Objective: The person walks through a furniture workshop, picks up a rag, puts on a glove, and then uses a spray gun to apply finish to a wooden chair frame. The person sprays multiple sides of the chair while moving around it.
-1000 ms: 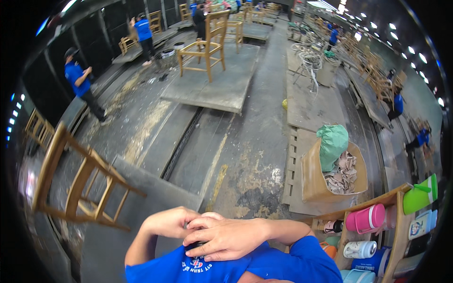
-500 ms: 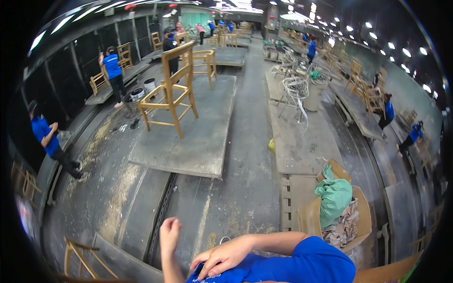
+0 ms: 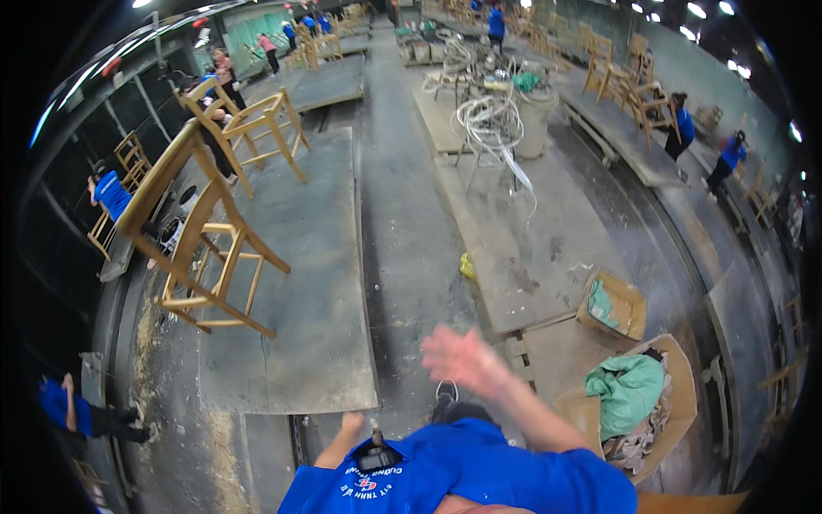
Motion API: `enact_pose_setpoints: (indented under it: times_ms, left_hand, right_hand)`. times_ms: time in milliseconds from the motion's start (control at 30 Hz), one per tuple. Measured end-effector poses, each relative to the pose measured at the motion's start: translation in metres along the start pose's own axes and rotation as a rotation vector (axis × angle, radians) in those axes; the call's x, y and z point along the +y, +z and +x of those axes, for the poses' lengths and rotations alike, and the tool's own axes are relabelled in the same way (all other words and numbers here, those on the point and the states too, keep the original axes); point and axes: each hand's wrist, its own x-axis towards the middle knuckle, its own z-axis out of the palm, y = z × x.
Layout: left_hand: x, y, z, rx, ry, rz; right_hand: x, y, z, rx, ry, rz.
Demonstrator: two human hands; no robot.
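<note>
The right hand [image 3: 467, 360] spreads empty fingers, I cannot tell whether the left hand's [image 3: 351, 422] are closed near the platform's [image 3: 291, 343] near-right corner, and the chair [image 3: 199, 218] stands toward its left edge, probably raised for easier reach.

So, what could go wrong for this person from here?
The bare left hand appears close to the front edge of the flat grey platform, so it might get knocked. The crumpled yellow item at the edge of the grey aisle floor could slip underfoot if stepped on. A loose pale strip hanging from the tangled whitish coils might snag someone passing.
</note>
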Motion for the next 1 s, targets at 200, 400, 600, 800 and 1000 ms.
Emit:
enact_pose_setpoints:
  times_ms: [200, 400, 600, 800, 1000]
  left_hand:
    - [-0.039, -0.019, -0.014, 0.04, -0.474, -0.735]
    - [0.032, -0.066, 0.061, 0.088, -0.711, -0.921]
    - [0.21, -0.225, 0.271, 0.104, -0.627, -0.955]
    - [0.592, -0.415, 0.478, 0.176, 0.108, -0.969]
    - [0.884, -0.47, 0.599, 0.122, 0.533, -0.555]
  right_hand:
    - [-0.189, -0.038, 0.199, -0.072, -0.177, 0.419]
    - [-0.258, -0.091, 0.419, -0.181, -0.087, 0.465]
    - [-0.316, -0.166, 0.565, 0.13, 0.072, -0.249]
    - [-0.363, -0.285, 0.632, 0.565, 0.134, -0.422]
    - [-0.421, -0.404, 0.767, 0.735, 0.176, -0.275]
